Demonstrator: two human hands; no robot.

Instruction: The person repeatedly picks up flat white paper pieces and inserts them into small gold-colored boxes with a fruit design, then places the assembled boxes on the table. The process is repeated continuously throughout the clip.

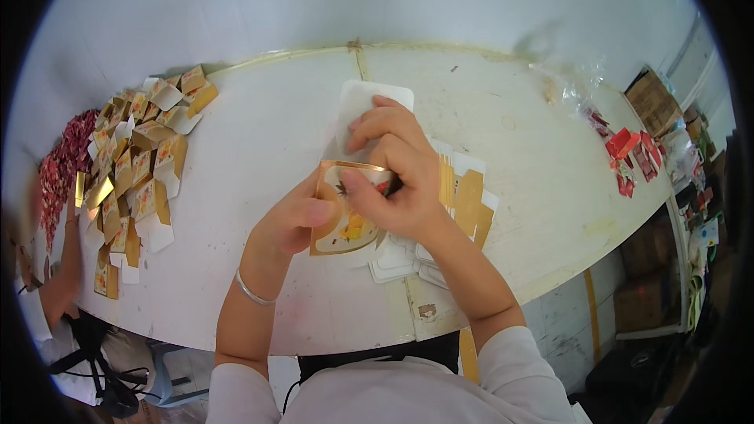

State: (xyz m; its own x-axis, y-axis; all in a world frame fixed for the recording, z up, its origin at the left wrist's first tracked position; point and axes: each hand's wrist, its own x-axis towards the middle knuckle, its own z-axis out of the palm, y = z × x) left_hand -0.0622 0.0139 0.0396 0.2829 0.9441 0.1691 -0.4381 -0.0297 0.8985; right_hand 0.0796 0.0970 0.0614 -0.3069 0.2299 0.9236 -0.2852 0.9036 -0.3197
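Both my hands hold a small gold-edged cardboard box (345,228) with a fruit picture, just above the white table (267,133). My left hand (294,220) grips its left side, thumb on the printed face. My right hand (397,177) covers its top and right side, fingers curled over the upper edge. A white flap (361,102) of the card sticks up behind my right fingers. Under my right wrist lies a stack of flat gold-and-white box blanks (467,196), with white pieces (393,263) below it.
A heap of folded gold-and-white boxes (137,173) covers the table's left end, with red packets (63,169) beyond it. Red packets (632,157) and clear plastic bags (577,86) lie at the right end. Another person's arm (67,267) is at far left. Cardboard cartons (656,102) stand right.
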